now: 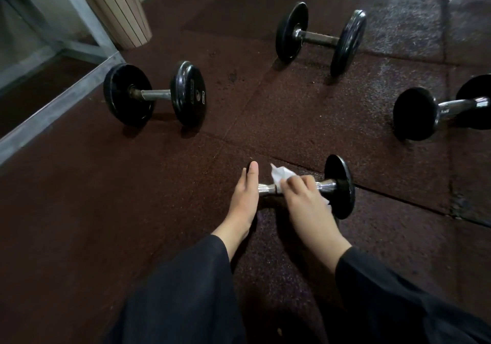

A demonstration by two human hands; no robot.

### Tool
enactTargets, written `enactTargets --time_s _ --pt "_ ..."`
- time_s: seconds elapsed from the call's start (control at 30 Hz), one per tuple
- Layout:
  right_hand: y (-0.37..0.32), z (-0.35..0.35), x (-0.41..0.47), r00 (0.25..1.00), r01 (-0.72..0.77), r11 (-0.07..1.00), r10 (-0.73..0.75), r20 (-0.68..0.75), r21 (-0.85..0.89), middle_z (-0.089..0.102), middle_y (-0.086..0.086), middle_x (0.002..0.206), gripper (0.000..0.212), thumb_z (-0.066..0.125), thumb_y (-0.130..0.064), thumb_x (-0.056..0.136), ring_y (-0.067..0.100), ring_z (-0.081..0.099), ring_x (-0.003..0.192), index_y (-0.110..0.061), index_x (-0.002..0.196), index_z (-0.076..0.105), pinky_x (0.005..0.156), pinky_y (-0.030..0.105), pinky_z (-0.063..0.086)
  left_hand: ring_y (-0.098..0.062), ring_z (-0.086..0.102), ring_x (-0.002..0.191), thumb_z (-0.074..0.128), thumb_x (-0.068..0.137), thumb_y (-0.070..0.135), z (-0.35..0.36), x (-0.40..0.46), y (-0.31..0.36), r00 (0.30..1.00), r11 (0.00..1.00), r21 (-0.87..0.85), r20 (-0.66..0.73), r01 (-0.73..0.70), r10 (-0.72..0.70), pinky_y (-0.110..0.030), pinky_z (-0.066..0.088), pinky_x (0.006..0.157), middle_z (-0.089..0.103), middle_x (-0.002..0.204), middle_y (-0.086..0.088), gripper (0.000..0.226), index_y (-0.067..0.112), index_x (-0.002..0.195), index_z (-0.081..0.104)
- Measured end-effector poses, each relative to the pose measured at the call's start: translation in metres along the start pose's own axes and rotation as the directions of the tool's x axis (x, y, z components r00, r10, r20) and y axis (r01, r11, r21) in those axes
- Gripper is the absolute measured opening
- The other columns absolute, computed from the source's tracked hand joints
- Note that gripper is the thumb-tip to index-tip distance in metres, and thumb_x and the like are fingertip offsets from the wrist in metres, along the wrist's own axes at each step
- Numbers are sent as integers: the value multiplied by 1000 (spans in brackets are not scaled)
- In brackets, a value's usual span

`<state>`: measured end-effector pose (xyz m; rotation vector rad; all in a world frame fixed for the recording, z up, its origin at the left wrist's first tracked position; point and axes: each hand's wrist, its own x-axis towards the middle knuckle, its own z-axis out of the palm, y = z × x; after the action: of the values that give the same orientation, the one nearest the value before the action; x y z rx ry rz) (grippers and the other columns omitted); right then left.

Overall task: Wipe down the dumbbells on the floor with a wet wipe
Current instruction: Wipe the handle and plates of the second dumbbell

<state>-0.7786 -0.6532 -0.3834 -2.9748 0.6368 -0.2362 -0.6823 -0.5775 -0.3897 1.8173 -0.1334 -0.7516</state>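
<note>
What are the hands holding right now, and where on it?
Right hand presses a white wet wipe around the chrome handle of the nearest dumbbell. Left hand steadies that dumbbell's left end plate.

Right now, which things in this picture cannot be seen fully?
- Near dumbbell, head view: left plate hidden by left hand; middle of the handle covered by right hand and wipe.
- Right dumbbell: far plate cut by the picture edge.
- Plate markings: too small to read.
</note>
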Motion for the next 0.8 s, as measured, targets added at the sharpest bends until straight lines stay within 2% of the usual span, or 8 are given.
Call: enactTargets --time_s 0.1,0.17,0.3,0.4,0.5,0.63,0.73,0.8 --pt "13 -11 4 987 -137 987 129 92 87 61 13 97 23 52 4 81 30 51 93 -3 97 66 81 38 48 -15 31 140 32 92 59 0 0 0 1000 1000 -11 13 7 -7 -35 21 118 33 152 1 67 18 145 34" --pt "21 -13 14 980 -168 982 157 121 88 55 9 110 30 41 0 91 28 44 104 -8 112 62 91 33 39 -14 27 142 32 93 56 0 1 1 1000 1000 -15 15 16 -16 -33 18 119 30 154 2 65 18 146 32" --pt "22 -13 17 975 -153 984 135 175 93 52 6 112 31 39 -3 94 25 41 105 -13 114 61 91 30 38 -14 28 141 33 93 56 1 0 3 1000 1000 -19 9 15 -15 -34 19 119 31 153 0 65 17 146 33" --pt "17 -16 2 983 -145 989 148 106 -29 61 15 89 12 63 3 75 30 54 83 -1 86 66 75 37 48 -14 28 141 32 93 56 0 -2 2 1000 1000 -13 13 10 -10 -33 19 119 31 154 1 65 18 146 32" --pt "14 -13 0 986 -160 985 163 44 -60 58 14 59 24 80 9 43 30 55 54 -2 57 63 50 31 49 -14 26 142 32 94 55 0 -4 3 1000 1000 -5 15 -1 1 -31 18 119 29 154 2 64 18 147 31" --pt "10 -12 -2 983 -175 984 176 62 -19 55 20 99 19 54 8 80 36 51 93 5 98 61 78 41 45 -14 28 141 32 94 54 0 -2 3 1000 1000 -10 10 -4 4 -33 19 119 31 154 1 64 17 146 33" --pt "8 -4 -13 989 -143 988 146 30 -64 59 15 78 25 44 6 71 29 43 75 2 82 67 72 36 40 -14 29 141 32 93 56 1 -3 4 1000 1000 -11 6 -4 4 -34 20 119 32 153 0 65 17 145 35" --pt "14 0 -19 990 -132 984 137 29 -121 61 15 77 39 32 0 70 28 41 73 4 85 69 73 36 37 -14 27 142 32 94 53 1 -5 4 1000 1000 -12 5 -11 11 -33 18 119 30 154 0 63 16 145 34"
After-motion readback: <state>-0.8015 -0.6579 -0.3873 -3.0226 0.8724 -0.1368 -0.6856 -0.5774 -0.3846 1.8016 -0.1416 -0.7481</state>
